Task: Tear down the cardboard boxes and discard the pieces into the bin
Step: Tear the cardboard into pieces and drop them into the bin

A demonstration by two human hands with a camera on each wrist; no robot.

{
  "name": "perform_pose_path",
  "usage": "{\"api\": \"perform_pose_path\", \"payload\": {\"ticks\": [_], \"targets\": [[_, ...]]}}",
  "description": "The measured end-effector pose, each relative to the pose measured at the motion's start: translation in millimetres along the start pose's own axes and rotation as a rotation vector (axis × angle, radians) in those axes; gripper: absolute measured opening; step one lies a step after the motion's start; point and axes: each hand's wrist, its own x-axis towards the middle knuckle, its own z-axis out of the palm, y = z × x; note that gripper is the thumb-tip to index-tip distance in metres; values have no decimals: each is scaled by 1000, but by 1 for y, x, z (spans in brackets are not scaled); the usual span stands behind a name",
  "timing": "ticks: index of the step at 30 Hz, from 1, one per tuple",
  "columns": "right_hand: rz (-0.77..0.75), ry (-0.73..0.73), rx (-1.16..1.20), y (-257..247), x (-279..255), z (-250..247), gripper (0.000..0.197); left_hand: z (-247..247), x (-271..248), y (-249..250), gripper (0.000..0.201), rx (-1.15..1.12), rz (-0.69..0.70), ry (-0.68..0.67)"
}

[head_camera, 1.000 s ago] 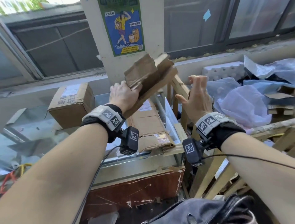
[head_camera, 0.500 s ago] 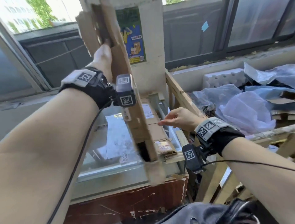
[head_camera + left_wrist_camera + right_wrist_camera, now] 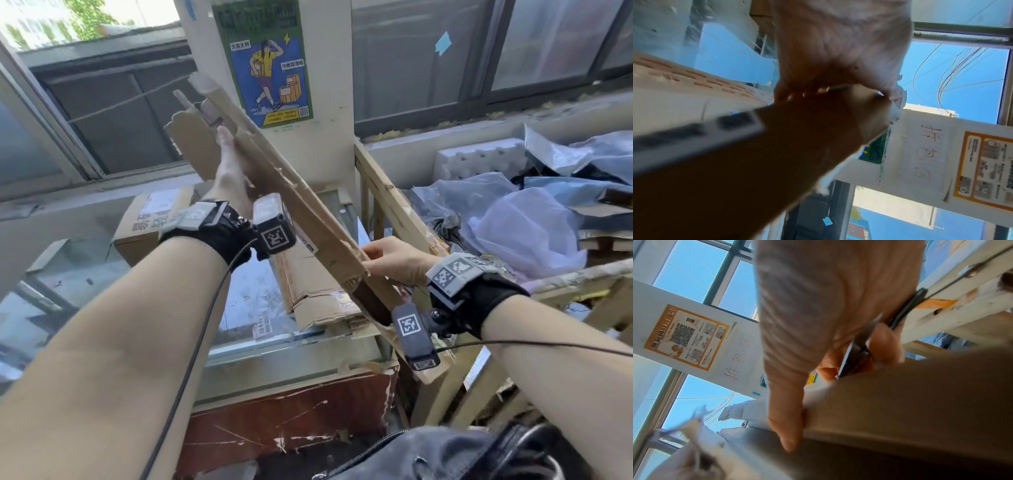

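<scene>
A long flattened cardboard piece (image 3: 294, 202) slants from upper left down to lower right over the counter. My left hand (image 3: 227, 164) grips its upper part, fingers curled round the edge; the left wrist view shows the same left hand (image 3: 838, 65) grip on the cardboard piece (image 3: 756, 162). My right hand (image 3: 376, 255) holds the lower end. In the right wrist view the right hand's (image 3: 818, 386) thumb (image 3: 787, 426) lies over the cardboard piece's (image 3: 900, 418) edge. A thin dark blade-like tool (image 3: 859, 345) is tucked between its fingers. A closed cardboard box (image 3: 150, 219) stands at the back left.
More flattened cardboard (image 3: 315, 291) lies on the glass-topped counter (image 3: 246, 301). To the right a wooden-framed bin (image 3: 387, 192) holds plastic film (image 3: 520, 233) and white foam (image 3: 479, 161). A pillar with a poster (image 3: 267, 68) stands behind. A black bag (image 3: 445, 452) is at the bottom.
My left hand swung the cardboard up and left, then tilted it down to the right. My right hand, open a second ago, reached in and took hold of the lower end.
</scene>
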Motion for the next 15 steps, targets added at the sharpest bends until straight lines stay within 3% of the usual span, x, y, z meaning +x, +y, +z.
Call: {"api": "perform_pose_path", "payload": {"ticks": [3,7,11,15], "targets": [[-9,93,58,4,3,1,32,6,-1,-26,95,132,-116,-282],[-18,203,93,3,5,3,31,13,-4,-78,74,305,-231,-486],[0,225,113,7,0,5,21,25,-13,-105,45,196,-235,-435],[-2,226,61,11,0,4,28,29,-11,-108,28,185,-176,-386]]}}
